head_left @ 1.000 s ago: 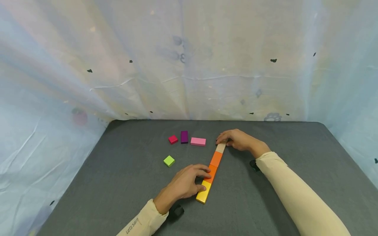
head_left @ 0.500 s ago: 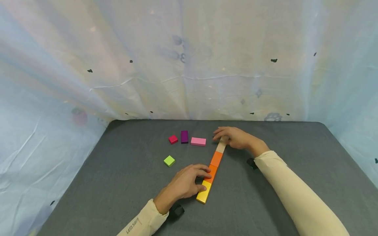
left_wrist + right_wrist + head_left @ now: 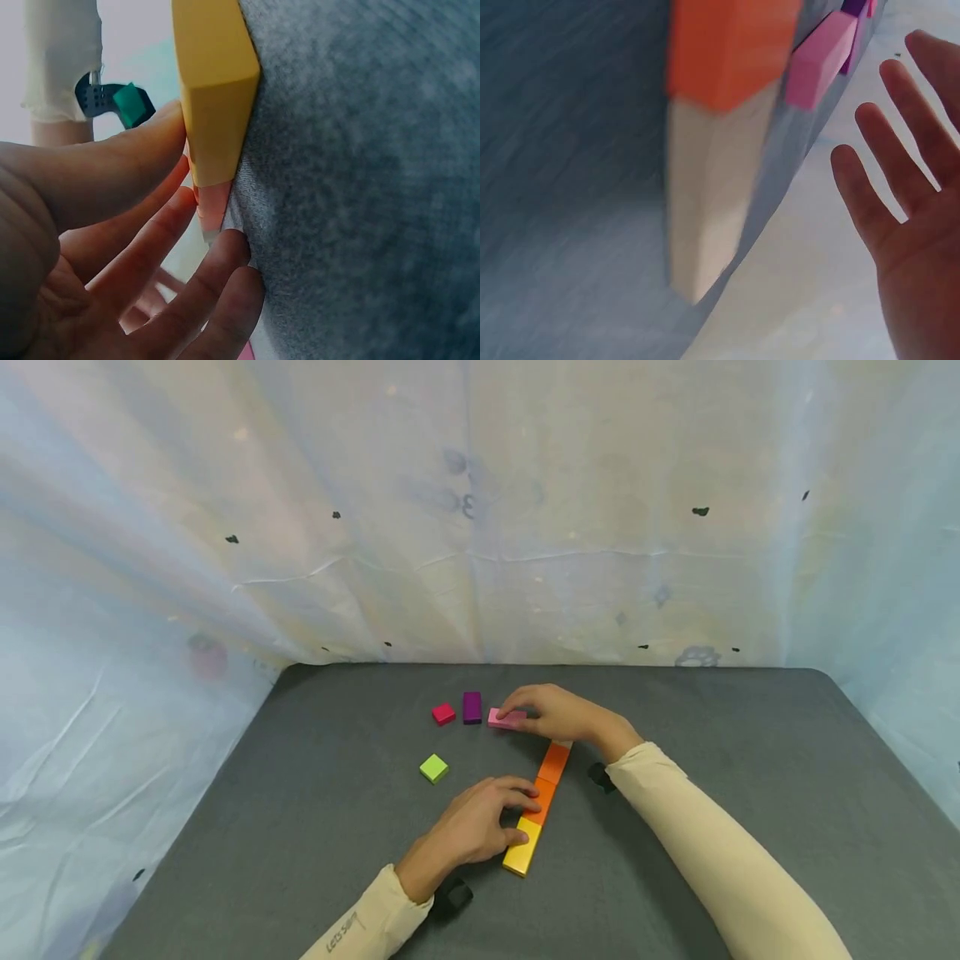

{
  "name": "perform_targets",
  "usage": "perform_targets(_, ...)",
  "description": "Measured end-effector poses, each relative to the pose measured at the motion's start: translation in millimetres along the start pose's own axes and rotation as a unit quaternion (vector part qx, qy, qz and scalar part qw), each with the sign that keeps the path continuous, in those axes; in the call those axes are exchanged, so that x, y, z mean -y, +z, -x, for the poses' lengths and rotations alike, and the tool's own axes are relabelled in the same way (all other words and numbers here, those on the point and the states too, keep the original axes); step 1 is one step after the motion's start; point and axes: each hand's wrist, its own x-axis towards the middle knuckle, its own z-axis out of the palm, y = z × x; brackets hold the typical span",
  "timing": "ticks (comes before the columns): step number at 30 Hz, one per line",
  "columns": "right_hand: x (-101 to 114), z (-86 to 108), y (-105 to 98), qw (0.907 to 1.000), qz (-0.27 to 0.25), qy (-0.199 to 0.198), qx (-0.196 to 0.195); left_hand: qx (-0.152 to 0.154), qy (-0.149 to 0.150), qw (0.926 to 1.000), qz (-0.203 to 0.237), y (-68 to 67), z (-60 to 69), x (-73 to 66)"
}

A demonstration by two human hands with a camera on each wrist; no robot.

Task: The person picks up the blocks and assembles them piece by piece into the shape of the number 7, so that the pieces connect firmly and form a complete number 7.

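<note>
A row of flat blocks lies end to end: a yellow block point(image 3: 520, 860), two orange blocks point(image 3: 553, 764) and a natural wood block point(image 3: 709, 172). My left hand point(image 3: 472, 825) rests at the near end, its thumb on the yellow block and fingertips on the nearer orange one. My right hand point(image 3: 558, 714) hovers at a pink block point(image 3: 510, 720) beyond the row and covers most of the wood block in the head view. In the right wrist view its fingers are spread and apart from the pink block point(image 3: 821, 64).
Left of the pink block lie a purple block point(image 3: 472, 707) and a red block point(image 3: 443, 714). A lime green block point(image 3: 433, 768) sits nearer, left of the row. The dark grey table point(image 3: 300, 827) ends at a pale hanging curtain point(image 3: 480, 568).
My right hand has left the wood block at the far end of the row and moved left to the pink block. The left hand stays on the row.
</note>
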Motion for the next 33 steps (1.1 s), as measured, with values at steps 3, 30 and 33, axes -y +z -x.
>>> perform_targets(3,5.7,-12.2,2.8,0.9998,-0.002,-0.016,-0.007,-0.004,0.002,1.0,0.001,0.1,0.5,-0.1)
perform_targets(30,35.3,-87.6,34.2,0.9939,0.097,0.003,0.053,-0.007,0.009,0.9997,0.023,-0.8,4.6,4.7)
perform_targets(33,35.5,-90.5,36.7,0.9892,0.125,0.012,0.077,-0.008,0.012,0.9995,0.027,-0.9,3.7,5.3)
